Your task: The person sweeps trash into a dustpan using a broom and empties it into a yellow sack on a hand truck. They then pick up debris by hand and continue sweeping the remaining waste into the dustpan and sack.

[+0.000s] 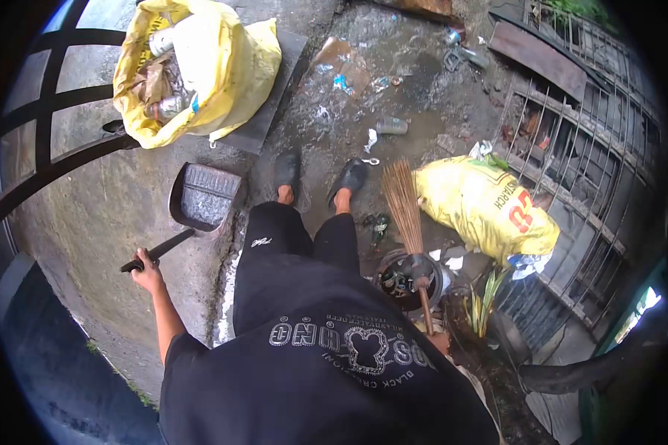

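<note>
At the left, my left hand [148, 274] is closed round the end of the dark handle of a dustpan [206, 194], whose scoop lies on the concrete. On the other side, my right hand [438, 342] shows only in part beside my black shirt, at the lower end of the wooden handle of a stick broom [403, 202]. The broom's bristles fan out to the right of my feet, beside a filled yellow sack [490, 208]. Behind its handle is a round dark container [402, 282] with things inside.
An open yellow sack [249, 74] of bottles and paper stands at the upper left. Wet ground beyond my feet holds scattered litter and a clear plastic cup [392, 126]. Metal bars [48, 96] run along the left, and a metal grille [564, 159] lies at the right.
</note>
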Demonstrator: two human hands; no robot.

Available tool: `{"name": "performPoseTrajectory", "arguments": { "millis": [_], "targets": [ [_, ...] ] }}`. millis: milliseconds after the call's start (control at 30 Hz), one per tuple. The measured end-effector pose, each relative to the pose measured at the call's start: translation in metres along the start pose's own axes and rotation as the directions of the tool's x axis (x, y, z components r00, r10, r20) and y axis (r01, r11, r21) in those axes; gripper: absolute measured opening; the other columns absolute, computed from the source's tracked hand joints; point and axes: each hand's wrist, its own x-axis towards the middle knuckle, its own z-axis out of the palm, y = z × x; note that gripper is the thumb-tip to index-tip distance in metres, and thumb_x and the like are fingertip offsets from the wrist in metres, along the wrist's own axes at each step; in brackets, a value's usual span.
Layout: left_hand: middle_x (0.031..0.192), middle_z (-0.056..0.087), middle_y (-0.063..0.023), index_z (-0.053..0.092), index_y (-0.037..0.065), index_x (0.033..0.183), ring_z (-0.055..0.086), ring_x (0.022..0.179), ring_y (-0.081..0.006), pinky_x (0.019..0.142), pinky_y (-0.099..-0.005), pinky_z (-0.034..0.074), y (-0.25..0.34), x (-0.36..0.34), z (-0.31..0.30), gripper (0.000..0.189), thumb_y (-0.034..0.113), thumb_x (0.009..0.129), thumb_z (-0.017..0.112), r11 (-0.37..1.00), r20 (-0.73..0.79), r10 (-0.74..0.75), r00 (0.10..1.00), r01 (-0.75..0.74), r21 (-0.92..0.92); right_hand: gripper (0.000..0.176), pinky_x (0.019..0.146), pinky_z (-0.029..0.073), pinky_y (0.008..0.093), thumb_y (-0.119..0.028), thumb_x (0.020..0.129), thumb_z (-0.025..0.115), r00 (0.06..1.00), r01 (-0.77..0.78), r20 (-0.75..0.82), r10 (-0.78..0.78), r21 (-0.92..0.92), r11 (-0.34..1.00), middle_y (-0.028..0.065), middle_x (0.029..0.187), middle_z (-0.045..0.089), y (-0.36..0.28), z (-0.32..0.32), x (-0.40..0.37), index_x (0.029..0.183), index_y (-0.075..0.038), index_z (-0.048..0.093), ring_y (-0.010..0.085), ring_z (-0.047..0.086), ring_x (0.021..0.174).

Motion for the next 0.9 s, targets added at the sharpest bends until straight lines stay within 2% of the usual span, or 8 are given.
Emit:
{"name": "performPoseTrajectory", "arguments": {
  "millis": [167,233,467,500,533,600,667,900],
  "targets": [
    [0.073,0.056,-0.0039,0.056,-0.001,0.084,0.051,0.064,-0.009,0.052,-0.022,0.043,-0.009,-0.026,0.002,0.023,0.022,0.083,0.058,0.996,0.003,0.094,0.996,-0.094,0.005,0.037,0.069,0.045,0.0405,-0.028,0.065,0.06,0.994,0.037,-0.113,-0.005,0.288,0.957,0.0224,0.075,0.061,-0.054,-0.008,-0.027,0.086,0.003,0.062,0.0353,0.061,0.077],
    [0.074,0.056,-0.0041,0.056,-0.001,0.084,0.051,0.064,-0.009,0.052,-0.022,0.043,-0.021,-0.035,0.004,0.021,0.02,0.084,0.057,0.99,0.015,0.139,0.99,-0.138,-0.02,0.032,0.064,0.044,0.0418,-0.025,0.066,0.059,0.956,0.286,-0.056,-0.29,0.415,0.864,0.0215,0.067,0.06,-0.079,-0.022,-0.008,0.081,0.004,0.061,0.036,0.06,0.067],
    [0.084,0.061,-0.0097,0.054,-0.002,0.089,0.057,0.072,-0.0134,0.06,-0.0244,0.049,0.033,-0.134,0.049,0.024,0.022,0.085,0.055,0.994,0.06,0.084,0.995,-0.08,-0.071,0.024,0.059,0.044,0.0404,-0.021,0.071,0.055,0.617,0.742,-0.447,-0.647,0.056,0.669,0.0204,0.068,0.057,-0.26,-0.096,0.148,0.081,0.0,0.056,0.0319,0.057,0.06],
    [0.084,0.06,-0.0097,0.055,-0.001,0.087,0.057,0.071,-0.0132,0.059,-0.0241,0.049,0.026,-0.147,0.059,0.022,0.02,0.085,0.055,0.992,0.057,0.12,0.991,-0.117,-0.055,0.029,0.05,0.045,0.0375,-0.016,0.075,0.053,0.553,0.81,-0.393,-0.735,0.049,0.584,0.0171,0.066,0.055,-0.292,-0.11,0.179,0.1,-0.001,0.052,0.0265,0.057,0.053],
    [0.084,0.06,-0.0097,0.055,-0.001,0.086,0.057,0.071,-0.0129,0.059,-0.0239,0.049,0.021,-0.155,0.066,0.019,0.018,0.085,0.056,0.986,0.049,0.162,0.986,-0.16,-0.036,0.041,0.072,0.043,0.0441,-0.015,0.073,0.055,0.629,0.777,-0.272,-0.728,0.235,0.584,0.0247,0.085,0.058,-0.328,-0.141,0.156,0.112,-0.005,0.046,0.0399,0.056,0.085],
    [0.083,0.06,-0.0089,0.056,0.0,0.082,0.056,0.073,-0.0134,0.065,-0.0254,0.047,0.036,-0.186,0.093,0.012,0.013,0.082,0.057,0.994,0.127,0.059,0.99,-0.071,0.086,0.067,0.075,0.044,0.0444,-0.015,0.075,0.053,0.595,0.801,-0.149,-0.79,0.038,0.597,0.0281,0.094,0.056,-0.383,-0.175,0.158,0.134,-0.013,0.021,0.0404,0.055,0.09],
    [0.082,0.06,-0.008,0.057,0.001,0.079,0.055,0.077,-0.0139,0.073,-0.0269,0.044,0.024,-0.21,0.131,0.008,0.008,0.08,0.058,0.941,0.152,0.332,0.931,-0.338,0.019,0.069,0.075,0.044,0.0439,-0.013,0.074,0.052,0.458,0.864,-0.166,-0.873,-0.148,0.481,0.028,0.095,0.056,-0.414,-0.194,0.164,0.135,-0.014,0.018,0.0398,0.056,0.09],
    [0.067,0.058,-0.0047,0.058,0.003,0.08,0.054,0.062,-0.0118,0.061,-0.0268,0.044,0.056,-0.285,0.271,0.008,0.01,0.076,0.059,0.991,0.08,0.131,0.988,-0.127,-0.05,0.085,0.079,0.044,0.042,-0.004,0.067,0.053,0.615,0.768,0.118,-0.78,-0.311,0.559,0.0304,0.097,0.055,-0.367,-0.158,0.165,0.137,-0.013,0.006,0.0399,0.055,0.093]
  ]
}}
